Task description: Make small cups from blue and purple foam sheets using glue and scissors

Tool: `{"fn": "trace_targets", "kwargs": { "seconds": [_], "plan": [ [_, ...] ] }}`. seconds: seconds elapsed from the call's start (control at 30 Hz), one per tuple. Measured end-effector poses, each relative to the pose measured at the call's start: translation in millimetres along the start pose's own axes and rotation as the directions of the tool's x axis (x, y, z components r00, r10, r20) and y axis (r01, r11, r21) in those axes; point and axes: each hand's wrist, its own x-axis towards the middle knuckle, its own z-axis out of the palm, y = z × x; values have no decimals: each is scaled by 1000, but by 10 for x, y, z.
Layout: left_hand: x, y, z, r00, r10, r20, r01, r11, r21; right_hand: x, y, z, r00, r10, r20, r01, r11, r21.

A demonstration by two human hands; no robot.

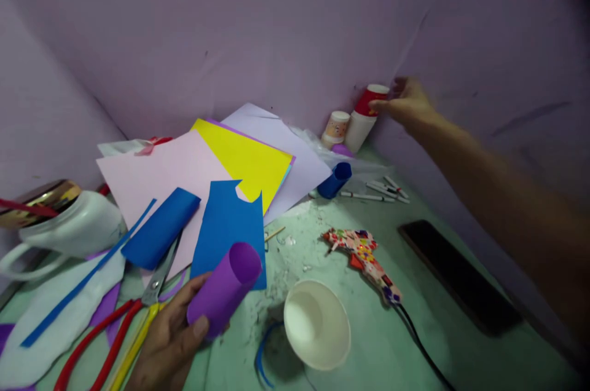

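Observation:
My left hand (pixel 177 323), at the lower left, is closed around a purple paper tube (pixel 225 289), its open end tilted up and to the right. At the back right, my right hand (pixel 405 102) reaches a red paper cup (pixel 370 99) that sits upside down on white paper cups (pixel 360 131). The thumb lies at the red cup's side, and the other fingers are apart from it, slightly blurred. A white paper cup (pixel 318 326) stands mouth up near the front. Red-handled scissors (pixel 122 317) and a yellow handle lie beside my left hand.
Blue paper (pixel 225 225), a rolled blue sheet (pixel 161 228), and yellow (pixel 249 157) and pink sheets (pixel 161 169) cover the left. A blue tube (pixel 335 181), pens (pixel 380 191), a patterned glue gun (pixel 362 256) with cord and a phone (pixel 456 277) lie right. A white teapot-like vessel (pixel 74 225) stands far left.

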Motion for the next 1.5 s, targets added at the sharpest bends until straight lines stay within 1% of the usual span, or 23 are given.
{"fn": "trace_targets", "kwargs": {
  "seconds": [0.03, 0.07, 0.1, 0.13, 0.17, 0.2, 0.23, 0.27, 0.33, 0.43, 0.53, 0.63, 0.7, 0.8, 0.87, 0.97, 1.03, 1.1, 1.17, 1.23, 1.3, 1.4, 1.5],
  "plan": [
    [-4, 28, 18, 1000, -11, 4, 11, 999, -40, -187, -95, -138, 996, -17, 91, 17, 1000, 1],
    [-4, 53, 31, 1000, -21, 15, 22, 997, -80, -420, -186, -291, 972, -66, 224, 61, 998, 28],
    [-2, 74, 41, 999, -17, 29, 20, 993, -117, -694, -264, -450, 844, -176, 506, 148, 984, 96],
    [-4, 91, 50, 999, -8, 48, 16, 988, -152, -1000, -319, -599, 651, -272, 709, 228, 961, 159],
    [-12, 104, 58, 998, 5, 65, 6, 983, -182, -1320, -346, -724, 481, -338, 809, 315, 928, 200],
    [-27, 113, 68, 996, 20, 82, -3, 979, -205, -1636, -344, -816, 379, -369, 848, 385, 897, 218],
    [-50, 118, 78, 995, 29, 101, -6, 975, -222, -1933, -313, -868, 335, -377, 864, 432, 876, 214],
    [-80, 118, 88, 992, 34, 120, -5, 973, -232, -2195, -259, -877, 349, -387, 853, 461, 864, 203],
    [-154, 105, 104, 985, 33, 168, 6, 974, -227, -2589, -104, -790, 472, -350, 809, 434, 891, 132],
    [-266, 50, 123, 957, 42, 287, 13, 982, -187, -2886, 156, -516, 590, -245, 769, 241, 963, 121],
    [-331, -38, 158, 921, 92, 378, -58, 993, -100, -2992, 344, -250, 636, -154, 756, 22, 983, 181],
    [-340, -117, 223, 913, 171, 369, -198, 980, 35, -3021, 422, -100, 683, -149, 715, -53, 966, 252],
    [-325, -133, 282, 909, 243, 338, -279, 958, 62, -3003, 421, -77, 751, -163, 639, -51, 952, 303],
    [-289, -86, 386, 892, 338, 300, -356, 934, 5, -2938, 366, -126, 885, -94, 456, -60, 948, 311],
    [-261, -37, 459, 893, 348, 286, -354, 935, -32, -2891, 308, -177, 925, -46, 377, -82, 945, 317],
    [-217, -3, 549, 905, 279, 321, -285, 958, -28, -2826, 210, -235, 920, -27, 391, -127, 923, 363],
    [-191, -23, 578, 898, 240, 370, -272, 962, 35, -2784, 149, -251, 914, -29, 405, -150, 902, 404],
    [-175, -65, 572, 886, 248, 391, -311, 944, 108, -2758, 111, -251, 912, -48, 408, -140, 897, 418],
    [-173, -111, 533, 878, 305, 369, -397, 895, 206, -2769, 111, -237, 910, -87, 406, -94, 909, 406],
    [-183, -149, 476, 865, 362, 346, -474, 816, 331, -2818, 154, -210, 899, -121, 422, -56, 921, 385],
    [-197, -172, 426, 855, 385, 348, -511, 740, 437, -2884, 230, -173, 884, -133, 447, -48, 927, 371],
    [-210, -170, 392, 867, 355, 349, -490, 733, 472, -2954, 353, -97, 871, -115, 477, -59, 941, 334],
    [-210, -131, 383, 872, 337, 354, -480, 730, 487, -2986, 438, 12, 858, -141, 494, -17, 953, 302]
  ]
}}
